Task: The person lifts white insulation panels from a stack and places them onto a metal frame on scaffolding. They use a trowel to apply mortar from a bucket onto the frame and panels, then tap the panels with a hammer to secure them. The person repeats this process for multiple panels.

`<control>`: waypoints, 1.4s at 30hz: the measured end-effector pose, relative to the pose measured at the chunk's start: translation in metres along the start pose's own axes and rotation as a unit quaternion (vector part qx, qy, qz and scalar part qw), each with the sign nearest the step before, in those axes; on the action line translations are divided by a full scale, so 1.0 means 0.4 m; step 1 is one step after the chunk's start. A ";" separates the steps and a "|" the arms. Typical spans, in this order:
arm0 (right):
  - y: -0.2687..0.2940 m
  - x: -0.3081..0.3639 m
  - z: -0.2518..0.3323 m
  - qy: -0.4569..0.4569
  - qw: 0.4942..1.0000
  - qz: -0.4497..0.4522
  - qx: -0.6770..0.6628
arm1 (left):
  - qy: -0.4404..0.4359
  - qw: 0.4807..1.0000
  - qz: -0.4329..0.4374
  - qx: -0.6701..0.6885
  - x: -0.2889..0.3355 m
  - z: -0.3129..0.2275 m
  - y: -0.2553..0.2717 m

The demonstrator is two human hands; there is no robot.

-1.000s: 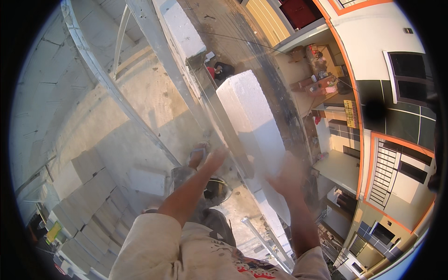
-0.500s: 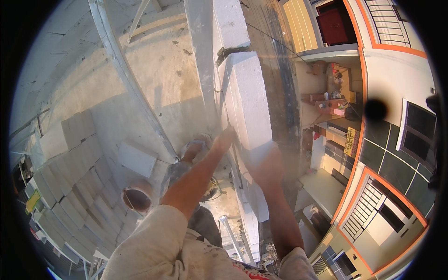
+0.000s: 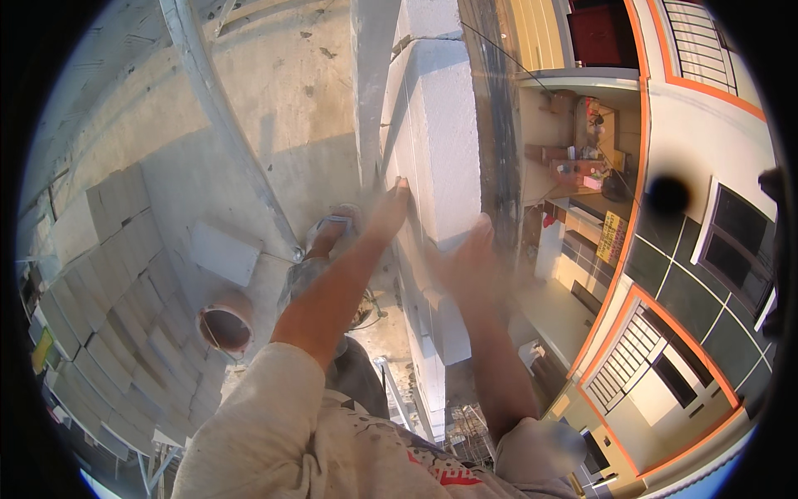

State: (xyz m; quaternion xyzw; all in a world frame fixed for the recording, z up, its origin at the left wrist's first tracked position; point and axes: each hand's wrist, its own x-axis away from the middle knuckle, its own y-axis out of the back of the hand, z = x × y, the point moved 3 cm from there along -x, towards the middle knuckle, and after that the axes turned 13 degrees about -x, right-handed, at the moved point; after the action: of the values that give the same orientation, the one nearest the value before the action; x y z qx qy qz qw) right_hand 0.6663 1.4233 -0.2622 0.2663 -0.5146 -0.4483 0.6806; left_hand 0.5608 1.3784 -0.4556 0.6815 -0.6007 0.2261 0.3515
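Okay, block along wall edge, my left hand, right hand at its sides, can't tell openness or grip

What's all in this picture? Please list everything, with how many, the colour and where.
long block: one, white, centre, at both hands
farther block: one, white, just beyond it
beam: one, grey, left of the long block
slanting pole: one, pale, upper left
stacked blocks: many, grey, lower left
loose block: one, whitish, floor, left
bucket: one, reddish, below loose block
house fronts: several, pale, orange trim, right
sign: one, yellow, right
small distant items: too unclear to count
shirt: one, pale, bottom
left hand: one, bare, long block's left side
right hand: one, bare, blurred, its right side
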 end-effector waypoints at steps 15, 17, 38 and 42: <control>-0.017 -0.003 -0.011 0.056 0.998 -0.012 0.008 | -0.208 0.950 -0.166 -0.161 -0.021 0.002 -0.019; -0.020 -0.002 -0.013 0.060 0.998 -0.017 0.015 | -0.201 0.952 -0.166 -0.159 -0.034 0.023 -0.034; -0.022 0.004 -0.014 0.019 0.999 -0.014 -0.044 | -0.039 0.986 -0.084 0.135 -0.039 0.030 -0.089; -0.024 0.005 -0.021 0.017 0.998 0.004 -0.059 | -0.030 0.989 -0.080 0.123 -0.048 0.060 -0.102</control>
State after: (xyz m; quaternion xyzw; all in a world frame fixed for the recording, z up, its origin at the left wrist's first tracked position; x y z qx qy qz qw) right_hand 0.6711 1.4163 -0.2719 0.2309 -0.4767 -0.4712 0.7053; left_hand 0.5946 1.3742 -0.4937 0.7721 -0.5222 0.2489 0.2632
